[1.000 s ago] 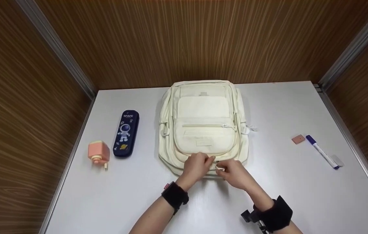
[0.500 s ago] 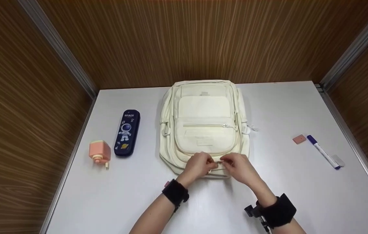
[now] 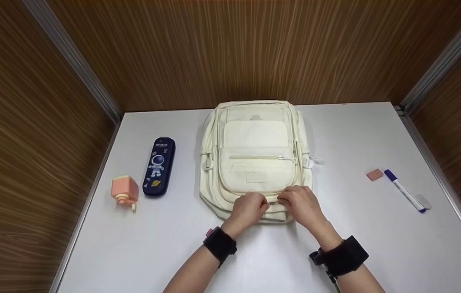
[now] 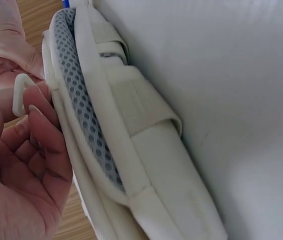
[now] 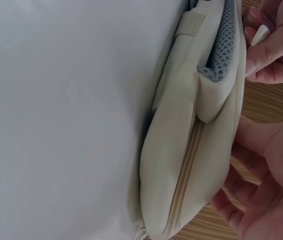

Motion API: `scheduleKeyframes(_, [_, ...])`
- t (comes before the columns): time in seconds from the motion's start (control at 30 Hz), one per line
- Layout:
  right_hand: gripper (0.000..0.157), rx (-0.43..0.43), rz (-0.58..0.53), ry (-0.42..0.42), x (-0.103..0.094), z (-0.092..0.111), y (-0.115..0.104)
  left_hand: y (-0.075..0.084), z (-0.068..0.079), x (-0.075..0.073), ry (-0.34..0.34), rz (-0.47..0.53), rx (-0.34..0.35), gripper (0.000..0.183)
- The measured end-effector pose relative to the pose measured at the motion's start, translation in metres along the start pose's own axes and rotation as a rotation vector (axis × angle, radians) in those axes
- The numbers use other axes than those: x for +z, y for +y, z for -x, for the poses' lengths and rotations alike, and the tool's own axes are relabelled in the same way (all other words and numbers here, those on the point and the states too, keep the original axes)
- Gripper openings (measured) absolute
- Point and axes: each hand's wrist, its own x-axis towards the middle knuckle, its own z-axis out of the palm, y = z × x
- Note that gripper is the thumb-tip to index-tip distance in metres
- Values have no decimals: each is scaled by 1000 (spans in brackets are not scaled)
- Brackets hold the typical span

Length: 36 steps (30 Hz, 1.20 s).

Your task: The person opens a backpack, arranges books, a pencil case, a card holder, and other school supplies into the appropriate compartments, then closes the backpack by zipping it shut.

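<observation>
A cream backpack (image 3: 255, 171) lies on its back on the white table, its bottom zipper edge nearest the person. My left hand (image 3: 249, 209) pinches a white zipper pull (image 4: 19, 95) at this near edge; the loop pokes out between thumb and fingers in both wrist views. Just to the right, my right hand (image 3: 303, 205) grips the bag's fabric beside the zipper, thumb and fingers bent against the edge. A small metal zipper slider (image 3: 271, 203) shows between the two hands. The right fingertips are partly hidden behind the bag in the right wrist view.
Left of the bag lie a dark blue astronaut pencil case (image 3: 159, 167) and a pink pencil sharpener (image 3: 124, 190) with a crank. To the right are a small pink flat piece (image 3: 374, 175), a marker (image 3: 405, 190) and a clear small piece (image 3: 423, 201). Wood-grain panels enclose the table.
The white pull has passed from my right hand to my left. My right hand has shifted slightly up and right along the bag's edge and now grips the fabric.
</observation>
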Motion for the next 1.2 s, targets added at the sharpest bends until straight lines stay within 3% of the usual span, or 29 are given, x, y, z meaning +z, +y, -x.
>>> scheduleKeyframes(0.17, [10,12,-8,6,0,0,1,-9,8,-9,38,-46,-3,12])
scheduleKeyframes(0.3, [10,43,-18,7,-2,1,-1,-19,14,-18,47,-17,-3,12])
scheduleKeyframes(0.57, [11,33,-28,44,-7,1,3,-51,30,-44,18,28,-63,5])
scheduleKeyframes(0.7, [11,38,-17,33,-9,2,4,-60,35,-50,-5,47,-80,6])
scheduleKeyframes(0.93, [8,-5,-34,-51,-4,-3,-9,-62,38,-47,-20,89,-77,7])
scheduleKeyframes(1.2, [15,-133,-17,-58,14,-19,-29,-59,38,-47,40,112,-45,8])
